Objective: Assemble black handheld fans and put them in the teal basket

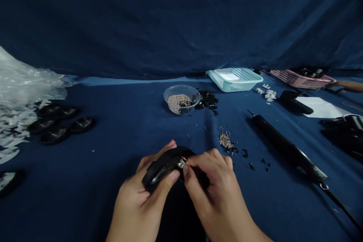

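Note:
My left hand (141, 196) grips a black curved housing (164, 162) low in the middle of the head view, its thumb on the near side. A small silvery metal part (181, 163) with a bit of red beside it shows inside the housing. At that metal part, the thumb and index finger of my right hand (214, 181) are pinched together; what they hold, if anything, is too small to make out. Beyond the hands stands a clear bowl (182, 110) of small metal screws, with a pile of small black pieces (208, 100) beside it.
Loose screws (225, 140) lie right of centre, near a black electric screwdriver (289, 147). A turquoise basket (236, 85) and a pink basket (303, 81) stand at the back; another person's hand (347, 86) touches the pink one. Black round parts (55, 134) and white pieces (11, 132) lie left.

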{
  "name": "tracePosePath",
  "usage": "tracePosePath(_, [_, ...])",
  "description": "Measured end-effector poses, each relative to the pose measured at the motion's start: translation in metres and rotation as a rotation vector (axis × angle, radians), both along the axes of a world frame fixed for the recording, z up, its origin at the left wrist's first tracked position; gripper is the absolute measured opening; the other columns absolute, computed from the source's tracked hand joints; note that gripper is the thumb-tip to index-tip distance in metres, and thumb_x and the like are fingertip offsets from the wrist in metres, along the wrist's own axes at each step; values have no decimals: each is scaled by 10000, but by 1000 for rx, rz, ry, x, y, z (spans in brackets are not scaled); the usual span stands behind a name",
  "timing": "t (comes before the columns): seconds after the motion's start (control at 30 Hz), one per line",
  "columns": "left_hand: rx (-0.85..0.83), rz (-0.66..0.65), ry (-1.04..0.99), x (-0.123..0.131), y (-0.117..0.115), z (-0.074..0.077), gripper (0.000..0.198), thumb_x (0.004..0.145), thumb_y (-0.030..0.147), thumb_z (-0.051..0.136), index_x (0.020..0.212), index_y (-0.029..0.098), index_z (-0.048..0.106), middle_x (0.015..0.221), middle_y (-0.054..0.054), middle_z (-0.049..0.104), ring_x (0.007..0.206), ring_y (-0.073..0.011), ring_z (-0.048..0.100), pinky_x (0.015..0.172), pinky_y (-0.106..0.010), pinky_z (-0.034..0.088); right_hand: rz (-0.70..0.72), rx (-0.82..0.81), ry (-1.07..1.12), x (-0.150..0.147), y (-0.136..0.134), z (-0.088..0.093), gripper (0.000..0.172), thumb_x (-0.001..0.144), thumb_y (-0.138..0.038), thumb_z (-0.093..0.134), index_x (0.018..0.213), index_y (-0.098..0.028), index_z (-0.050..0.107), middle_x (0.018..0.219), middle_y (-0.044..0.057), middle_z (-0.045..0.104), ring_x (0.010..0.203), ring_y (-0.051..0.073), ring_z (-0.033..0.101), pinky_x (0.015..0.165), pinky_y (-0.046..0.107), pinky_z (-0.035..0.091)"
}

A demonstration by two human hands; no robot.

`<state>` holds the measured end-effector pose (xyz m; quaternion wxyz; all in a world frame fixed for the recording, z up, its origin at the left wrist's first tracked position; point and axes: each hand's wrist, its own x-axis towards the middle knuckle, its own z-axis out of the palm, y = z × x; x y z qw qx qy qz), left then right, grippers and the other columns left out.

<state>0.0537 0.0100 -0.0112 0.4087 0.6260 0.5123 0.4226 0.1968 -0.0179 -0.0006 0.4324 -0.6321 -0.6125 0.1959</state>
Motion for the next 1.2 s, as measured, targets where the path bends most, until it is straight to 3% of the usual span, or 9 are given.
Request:
tracePosePath(0.2, [32, -13, 42, 3, 1, 1, 265, 833, 312, 659, 1092, 336, 710, 1160, 49, 718, 1071, -178, 677, 907, -220, 556, -6, -42, -3, 0, 1, 4, 130, 839, -190, 555, 736, -219, 627, 693, -37, 627, 707, 164, 500, 692, 354, 270])
tracePosePath(0.8, [51, -19, 82, 3, -3, -2, 232, 843, 317, 650, 1061, 378, 703, 1166, 83, 706, 1083, -142, 666, 929, -182, 528, 81, -151, -35, 5, 3, 8, 134, 808, -156, 533, 684, -194, 566, 719, -8, 655, 735, 191, 514, 703, 370, 277])
tracePosePath(1.2, [24, -48, 102, 6, 1, -1, 242, 868, 323, 596, 1087, 344, 699, 1171, 49, 702, 1091, -159, 657, 949, -218, 533, 34, -71, 23, -2, 0, 1, 151, 813, -137, 519, 682, -176, 584, 675, -19, 619, 694, 162, 499, 682, 345, 284])
